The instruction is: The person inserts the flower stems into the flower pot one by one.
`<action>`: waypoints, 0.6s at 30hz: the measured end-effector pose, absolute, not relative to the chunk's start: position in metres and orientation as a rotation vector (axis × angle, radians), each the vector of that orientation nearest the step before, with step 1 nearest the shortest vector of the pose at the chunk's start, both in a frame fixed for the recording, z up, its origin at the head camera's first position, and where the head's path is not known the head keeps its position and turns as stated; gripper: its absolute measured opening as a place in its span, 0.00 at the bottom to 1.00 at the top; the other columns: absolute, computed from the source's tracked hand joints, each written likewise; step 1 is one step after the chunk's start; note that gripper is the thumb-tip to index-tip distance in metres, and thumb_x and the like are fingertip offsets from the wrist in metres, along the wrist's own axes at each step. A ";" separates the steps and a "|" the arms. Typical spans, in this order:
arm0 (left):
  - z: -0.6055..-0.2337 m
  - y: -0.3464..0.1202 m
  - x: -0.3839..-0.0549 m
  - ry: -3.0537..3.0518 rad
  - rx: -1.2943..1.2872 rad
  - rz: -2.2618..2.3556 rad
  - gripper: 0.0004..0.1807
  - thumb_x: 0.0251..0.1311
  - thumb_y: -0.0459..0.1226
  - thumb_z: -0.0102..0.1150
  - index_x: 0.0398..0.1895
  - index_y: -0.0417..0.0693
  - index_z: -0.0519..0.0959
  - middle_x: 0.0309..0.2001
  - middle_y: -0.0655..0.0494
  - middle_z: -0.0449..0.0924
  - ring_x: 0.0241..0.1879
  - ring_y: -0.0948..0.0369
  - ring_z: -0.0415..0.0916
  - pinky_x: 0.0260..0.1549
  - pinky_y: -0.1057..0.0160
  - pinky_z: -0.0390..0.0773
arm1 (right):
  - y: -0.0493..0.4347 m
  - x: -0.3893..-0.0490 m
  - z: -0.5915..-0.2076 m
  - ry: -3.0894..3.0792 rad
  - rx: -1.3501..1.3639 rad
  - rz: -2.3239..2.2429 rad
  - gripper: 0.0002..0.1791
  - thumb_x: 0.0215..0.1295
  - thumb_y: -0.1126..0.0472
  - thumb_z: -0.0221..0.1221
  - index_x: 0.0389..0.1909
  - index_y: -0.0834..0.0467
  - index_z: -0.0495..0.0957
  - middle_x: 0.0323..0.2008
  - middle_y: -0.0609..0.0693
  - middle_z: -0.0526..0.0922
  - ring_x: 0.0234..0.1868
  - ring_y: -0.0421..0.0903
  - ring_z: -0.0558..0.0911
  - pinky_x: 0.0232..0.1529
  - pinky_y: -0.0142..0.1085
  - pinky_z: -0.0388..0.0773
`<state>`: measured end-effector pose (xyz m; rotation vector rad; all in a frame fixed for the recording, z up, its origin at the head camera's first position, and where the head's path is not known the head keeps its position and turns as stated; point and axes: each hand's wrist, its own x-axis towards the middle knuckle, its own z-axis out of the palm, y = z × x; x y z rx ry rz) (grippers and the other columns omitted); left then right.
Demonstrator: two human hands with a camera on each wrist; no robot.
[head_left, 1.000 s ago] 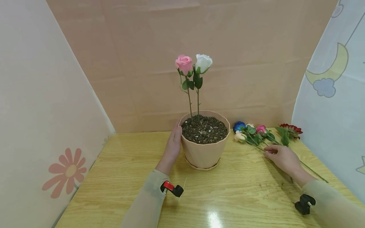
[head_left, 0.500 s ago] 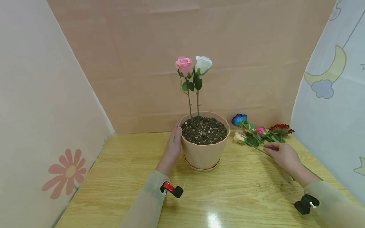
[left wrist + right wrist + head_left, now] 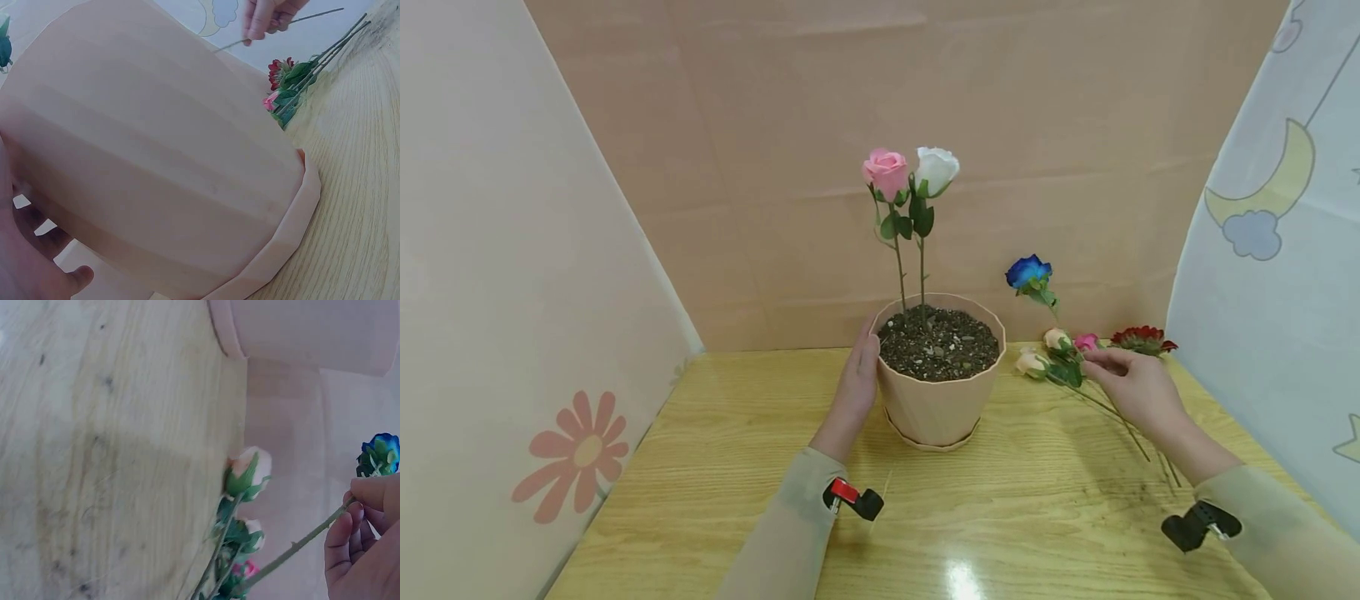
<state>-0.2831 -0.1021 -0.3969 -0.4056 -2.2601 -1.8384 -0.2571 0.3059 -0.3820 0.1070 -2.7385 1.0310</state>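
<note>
My left hand [image 3: 854,385] rests flat against the left side of a pale peach flowerpot [image 3: 934,410] filled with dark soil [image 3: 942,346]. A pink rose [image 3: 886,173] and a white rose [image 3: 936,172] stand upright in that soil. To the right of the pot, my right hand [image 3: 1137,392] pinches the green stem [image 3: 294,551] of a blue rose [image 3: 1028,273] between thumb and fingertips. Its bloom is raised above the other flowers and leans left, while the stem slants down to the right. Part of the stem is hidden behind the fingers.
Below the right hand lie two cream roses, the nearer cream rose [image 3: 1032,363] leftmost, a magenta rose [image 3: 1086,342] and a dark red flower [image 3: 1142,340]. A saucer [image 3: 931,446] sits under the pot. Fabric walls enclose the wooden table [image 3: 760,433] at back and sides.
The blue rose has come up off the table in my right hand, which has moved slightly up and away. The dark red flower has shifted left. My left hand stays on the pot.
</note>
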 end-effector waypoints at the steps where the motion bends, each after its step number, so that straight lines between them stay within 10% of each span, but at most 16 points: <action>1: -0.397 -0.102 -0.283 -2.263 -0.404 -1.839 0.30 0.80 0.57 0.28 0.81 0.65 0.49 0.80 0.60 0.47 0.78 0.59 0.42 0.74 0.50 0.46 | 0.304 -0.257 -0.380 -2.727 0.110 1.037 0.31 0.73 0.38 0.54 0.61 0.59 0.80 0.54 0.63 0.82 0.46 0.55 0.81 0.32 0.37 0.79; 18: -0.382 -0.102 -0.271 -2.282 -0.422 -1.849 0.31 0.82 0.53 0.27 0.82 0.58 0.48 0.81 0.56 0.45 0.78 0.55 0.41 0.74 0.48 0.45 | 0.267 -0.256 -0.331 -2.565 0.109 1.123 0.29 0.69 0.34 0.56 0.58 0.51 0.81 0.45 0.52 0.85 0.36 0.43 0.83 0.31 0.31 0.77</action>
